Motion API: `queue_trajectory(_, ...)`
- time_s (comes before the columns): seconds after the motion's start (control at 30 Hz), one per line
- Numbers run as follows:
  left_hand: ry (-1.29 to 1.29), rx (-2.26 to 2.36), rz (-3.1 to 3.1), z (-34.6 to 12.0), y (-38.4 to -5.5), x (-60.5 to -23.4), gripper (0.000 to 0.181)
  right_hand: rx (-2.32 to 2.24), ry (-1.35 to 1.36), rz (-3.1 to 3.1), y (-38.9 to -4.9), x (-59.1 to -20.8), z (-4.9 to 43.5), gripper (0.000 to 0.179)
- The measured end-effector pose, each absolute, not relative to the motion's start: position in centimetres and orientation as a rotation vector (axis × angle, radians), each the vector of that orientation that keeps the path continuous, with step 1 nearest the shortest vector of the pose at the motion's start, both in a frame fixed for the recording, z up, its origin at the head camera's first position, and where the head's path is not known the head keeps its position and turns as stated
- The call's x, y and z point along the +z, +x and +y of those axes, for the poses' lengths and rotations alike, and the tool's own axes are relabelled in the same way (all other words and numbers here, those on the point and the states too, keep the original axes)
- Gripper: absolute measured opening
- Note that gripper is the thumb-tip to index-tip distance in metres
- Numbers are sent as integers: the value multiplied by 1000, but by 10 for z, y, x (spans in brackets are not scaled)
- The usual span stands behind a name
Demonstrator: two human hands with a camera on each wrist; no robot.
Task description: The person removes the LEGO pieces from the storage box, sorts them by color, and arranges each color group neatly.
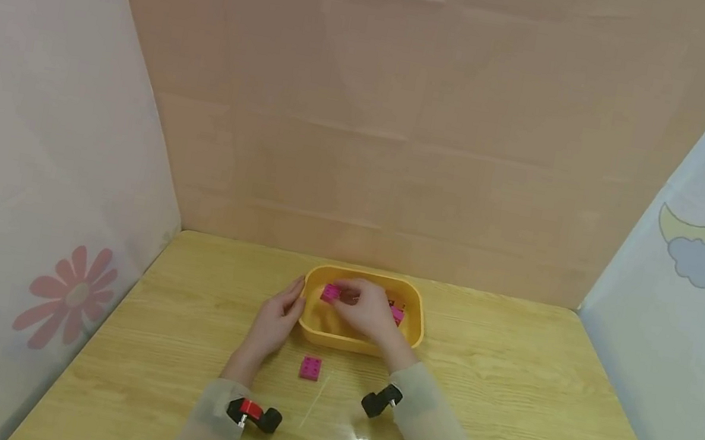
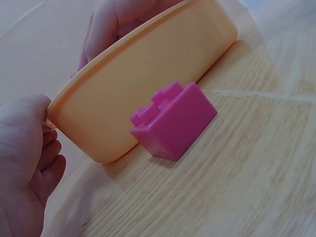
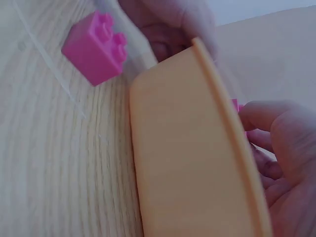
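Note:
A yellow plastic tray (image 1: pixel 333 341) stands near the back of the table. At its left end my left hand (image 1: pixel 277 318) grips the rim, the thumb at the edge and the other fingers curled outside. Over the tray's inside, my right hand (image 1: pixel 369 310) pinches a pink building block (image 1: pixel 330 293) between thumb and fingers. The tray wall hides much of that block in the right wrist view. Another pink block (image 1: pixel 310 368) sits on the tabletop in front of the tray, studs up; it looks large in the left wrist view.
More blocks (image 1: pixel 397 315), pink and orange, lie at the tray's right end, partly behind my right hand. The wooden table (image 1: pixel 491 396) meets a tan back panel (image 1: pixel 386 179) and patterned white side panels. A pale line (image 1: pixel 316 399) marks the tabletop.

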State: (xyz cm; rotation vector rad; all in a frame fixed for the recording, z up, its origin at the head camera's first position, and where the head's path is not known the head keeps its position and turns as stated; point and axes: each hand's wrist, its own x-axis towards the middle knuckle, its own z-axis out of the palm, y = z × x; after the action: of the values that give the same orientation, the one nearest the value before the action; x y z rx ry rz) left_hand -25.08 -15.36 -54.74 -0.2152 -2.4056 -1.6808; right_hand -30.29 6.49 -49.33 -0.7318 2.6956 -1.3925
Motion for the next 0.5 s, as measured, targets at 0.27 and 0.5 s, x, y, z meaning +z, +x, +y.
queue_trajectory(0.27,-230,-1671,-2403,-154,-254,-551,48,-1683,-763,2556,-278,-492,89,36)
queue_trajectory(0.5,-240,-1685,-2398,-155,-255,-552,49,-1941,-679,2432,-263,-494,110,37)
